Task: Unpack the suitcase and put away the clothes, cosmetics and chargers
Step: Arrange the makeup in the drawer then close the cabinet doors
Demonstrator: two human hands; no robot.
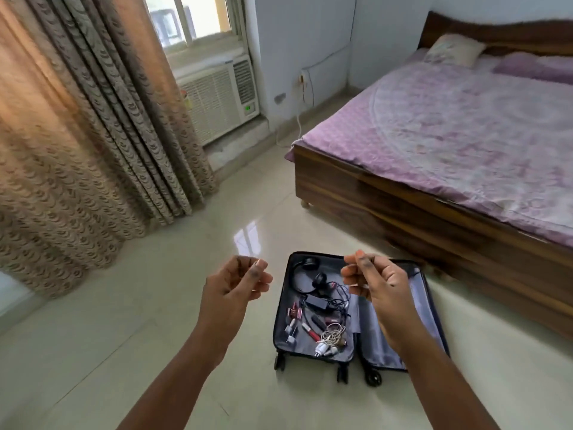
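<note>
A small dark suitcase (424, 321) lies open on the floor, grey lining showing. Its left half holds black headphones (310, 276), a black charger brick with cable (317, 301), several lipsticks and small cosmetics (299, 321), and a tangle of white cables with plugs (331, 338). No clothes show in it. My left hand (238, 282) hovers above the floor left of the case, fingers loosely curled, holding nothing. My right hand (375, 283) hangs over the case's middle, fingers loosely curled; nothing visible in it.
A wooden bed (403, 206) with a purple cover stands to the right, close behind the suitcase. Patterned curtains (93, 150) hang at the left. A window air conditioner (220, 100) sits at the back wall. Glossy tiled floor (124, 336) surrounds the case.
</note>
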